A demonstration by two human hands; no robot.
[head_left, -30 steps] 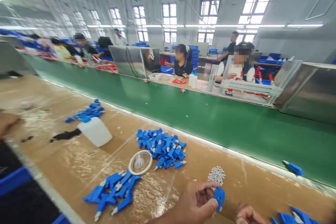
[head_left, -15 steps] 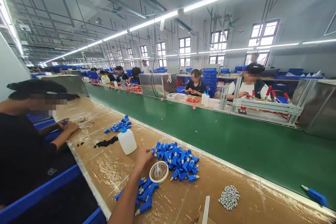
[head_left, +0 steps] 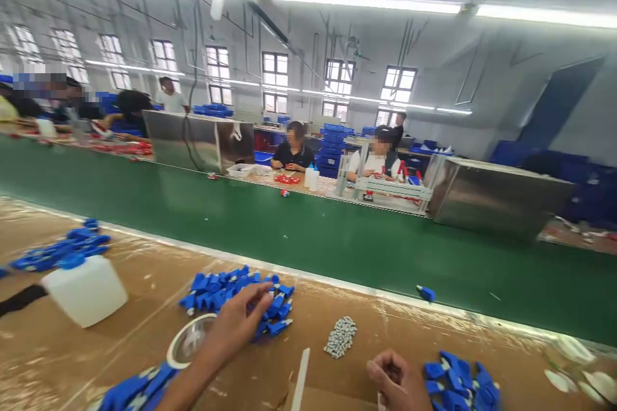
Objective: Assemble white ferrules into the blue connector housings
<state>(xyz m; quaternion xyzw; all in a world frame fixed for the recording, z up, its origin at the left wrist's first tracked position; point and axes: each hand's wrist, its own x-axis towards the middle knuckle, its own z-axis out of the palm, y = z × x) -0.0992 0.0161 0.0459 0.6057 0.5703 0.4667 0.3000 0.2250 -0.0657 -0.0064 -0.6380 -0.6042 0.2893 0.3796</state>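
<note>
My left hand is over a pile of blue plastic parts with pale tips, its fingers stretched and apart with nothing visibly held. Beneath that forearm lies a roll of clear tape, partly hidden. More blue parts lie at the lower left. My right hand is at the bottom, fingers curled in and thumb pressed against them; what they hold is hidden. To its right sits another group of blue parts. A small heap of grey pieces lies between my hands.
A green conveyor belt runs beyond the brown-covered table, with one blue part at its near edge. On the left stands a white jug with a blue cap. A white strip lies in front. Co-workers sit across the belt.
The view has swung right, bringing my right hand and the right-hand blue parts into sight. My left hand has moved from the pile's left edge to above its right part.
</note>
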